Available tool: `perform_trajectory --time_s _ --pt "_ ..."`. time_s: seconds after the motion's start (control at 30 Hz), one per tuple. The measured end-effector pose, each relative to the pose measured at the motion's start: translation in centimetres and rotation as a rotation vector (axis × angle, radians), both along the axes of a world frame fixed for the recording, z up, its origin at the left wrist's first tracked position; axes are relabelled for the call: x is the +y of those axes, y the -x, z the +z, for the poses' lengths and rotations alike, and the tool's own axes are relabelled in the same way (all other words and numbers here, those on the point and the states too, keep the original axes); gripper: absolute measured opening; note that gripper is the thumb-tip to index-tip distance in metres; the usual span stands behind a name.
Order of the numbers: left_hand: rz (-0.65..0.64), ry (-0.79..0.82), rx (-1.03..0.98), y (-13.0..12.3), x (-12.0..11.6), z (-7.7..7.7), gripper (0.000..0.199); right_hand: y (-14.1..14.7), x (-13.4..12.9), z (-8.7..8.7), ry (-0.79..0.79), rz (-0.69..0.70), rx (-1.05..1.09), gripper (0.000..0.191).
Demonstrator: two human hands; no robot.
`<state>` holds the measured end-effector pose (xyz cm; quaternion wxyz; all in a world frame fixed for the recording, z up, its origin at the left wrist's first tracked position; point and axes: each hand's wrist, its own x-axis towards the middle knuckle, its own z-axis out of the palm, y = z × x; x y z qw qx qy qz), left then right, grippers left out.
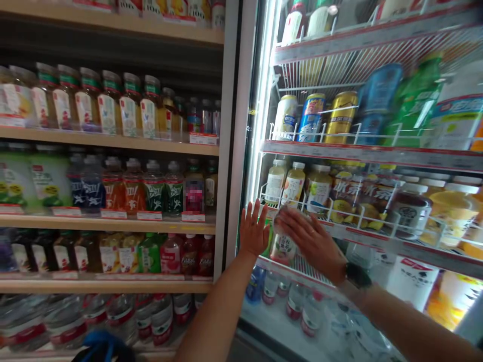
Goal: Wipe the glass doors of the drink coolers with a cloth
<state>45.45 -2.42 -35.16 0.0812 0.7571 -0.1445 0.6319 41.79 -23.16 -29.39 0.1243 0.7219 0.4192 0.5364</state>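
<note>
My left hand (254, 230) is raised at the left edge of the lit cooler, its fingers spread and nothing in it. Close to its right, my right hand (307, 239) reaches toward a clear bottle with a white and green label (284, 245) on the lower rack. That hand is blurred; its fingers lie over the bottle's top, and whether they grip it is unclear. A dark watch (357, 276) is on the right wrist. Just above the hands, a white-capped bottle (275, 182) and other bottles stand behind the wire rail.
Cooler shelves hold cans (311, 116), a large green bottle (417, 100) and more drinks. Wooden shelves (151, 224) with rows of bottles fill the left side. Water bottles (312, 314) stand at the cooler's bottom. A blue and black object (103, 346) shows at the lower left edge.
</note>
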Motion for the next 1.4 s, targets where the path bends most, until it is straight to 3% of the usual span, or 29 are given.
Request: perform_trajectory --time_s 0.1,0.17,0.2,0.27,0.47,0.53,0.6,0.7,0.8,0.9,0.97,1.03,1.13,1.33,1.4 --pt "-0.002 0.007 0.006 0.1 -0.1 0.1 0.061 -0.4 0.7 5.2 -0.157 -0.025 -0.023 0.057" --pt "-0.004 0.014 0.015 0.1 -0.2 0.1 0.061 -0.7 1.1 6.3 -0.211 -0.032 -0.034 0.060" --pt "-0.007 0.016 0.015 0.1 -0.2 0.1 0.061 -0.7 1.3 6.0 -0.209 -0.033 -0.035 0.061" --pt "-0.015 0.018 0.006 0.1 -0.2 0.1 0.061 -0.6 1.6 3.8 -0.154 -0.028 -0.021 0.061" --pt "-0.019 0.007 -0.009 -0.1 0.0 -0.1 0.061 -0.1 1.7 -7.2 0.033 0.013 -0.032 0.053" --pt "-0.010 0.007 -0.009 -0.1 0.0 -0.1 0.061 0.0 1.5 -9.4 0.035 0.023 -0.036 0.054" --pt "-0.012 0.010 -0.020 -0.1 0.0 -0.1 0.061 0.1 1.2 -9.8 0.051 0.032 -0.034 0.055" --pt "-0.019 0.010 -0.018 -0.1 0.0 0.0 0.062 0.2 0.6 -7.1 0.094 0.023 -0.036 0.054" --pt "-0.023 0.015 -0.016 -0.1 0.0 0.0 0.061 0.2 0.3 -1.6 0.044 -0.011 -0.031 0.057" --pt "-0.028 0.022 -0.028 0.0 0.0 0.2 0.061 -0.2 0.5 3.7 -0.111 -0.037 -0.042 0.063" --pt "-0.035 0.023 -0.028 0.0 0.0 0.3 0.061 -0.5 0.8 5.5 -0.198 -0.045 -0.050 0.067" --pt "-0.039 0.024 -0.030 0.1 -0.1 0.3 0.061 -0.6 1.1 5.6 -0.227 -0.048 -0.044 0.068" --pt "-0.035 0.021 -0.039 0.0 -0.1 0.2 0.061 -0.3 1.5 2.4 -0.166 -0.053 -0.020 0.065" --pt "-0.014 0.015 -0.041 0.0 0.0 0.0 0.061 0.3 1.2 -8.1 -0.026 -0.006 -0.014 0.059" --pt "-0.016 0.021 -0.040 0.0 0.1 0.0 0.062 0.2 0.8 -10.9 0.013 0.024 -0.004 0.061"
